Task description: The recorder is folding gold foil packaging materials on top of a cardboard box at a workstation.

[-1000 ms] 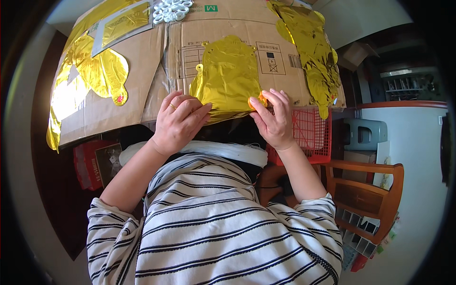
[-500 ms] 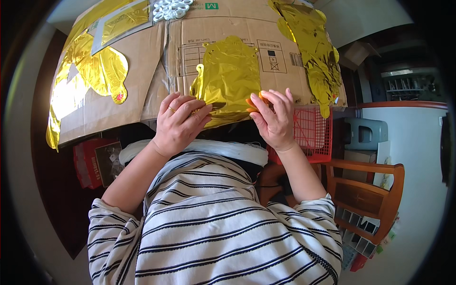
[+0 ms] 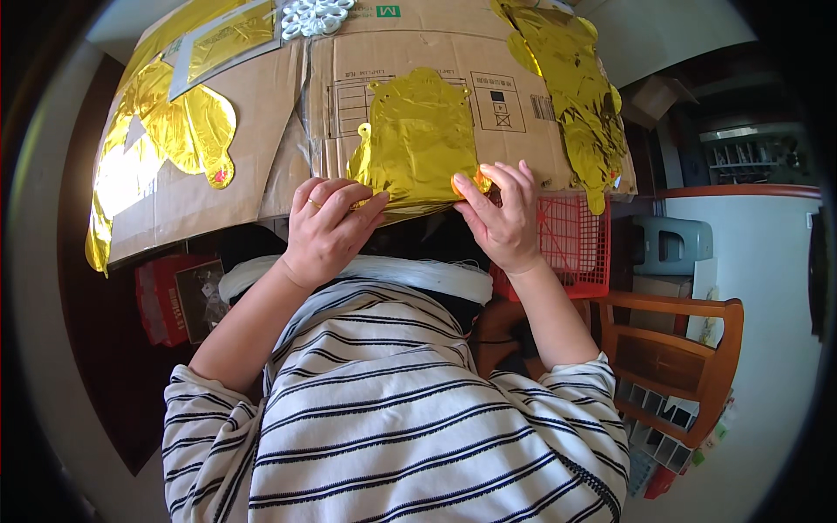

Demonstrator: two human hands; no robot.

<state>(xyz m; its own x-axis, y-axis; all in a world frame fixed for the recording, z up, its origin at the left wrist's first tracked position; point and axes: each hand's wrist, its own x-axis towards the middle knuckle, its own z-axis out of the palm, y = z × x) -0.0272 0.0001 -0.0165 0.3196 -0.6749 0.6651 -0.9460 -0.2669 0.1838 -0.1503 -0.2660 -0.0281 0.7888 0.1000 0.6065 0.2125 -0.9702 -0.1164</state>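
Note:
A flat gold foil balloon, folded into a rough rectangle, lies on the cardboard in front of me. Its near edge hangs by the cardboard's front edge, between my two hands. My left hand pinches the near left corner, fingers curled over the foil; a ring is on one finger. At the near right corner, my right hand has thumb and forefinger closed on the foil, its other fingers raised. Orange coverings show at those two fingertips. My fingers partly hide both corners.
More flat gold foil balloons lie at the left and right of the cardboard. A clear packet and a bundle of white loops lie at the far side. Below right stand a red basket and a wooden chair.
The foil between my hands looks flatter and smoother, and its near edge is pulled straighter. My hands have barely moved.

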